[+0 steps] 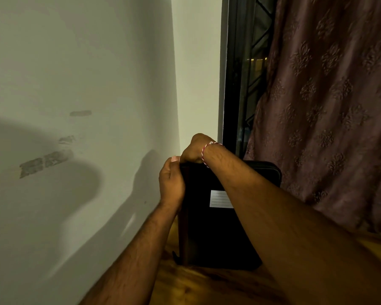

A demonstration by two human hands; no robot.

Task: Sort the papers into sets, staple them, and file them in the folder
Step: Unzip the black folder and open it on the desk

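Black folder [207, 227] upright on wooden table [207, 287] by far wall [75, 84] | left grip [171, 183] curled round its top-left corner | right grip [193, 151] clasps top edge | papers unseen, likely filing stage

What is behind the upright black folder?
Behind the black folder stand the dark window frame and a patterned curtain. Whatever lies low behind it is covered by the folder and the right forearm.

A patterned curtain [330, 102] hangs beside a scuffed wall [75, 84].
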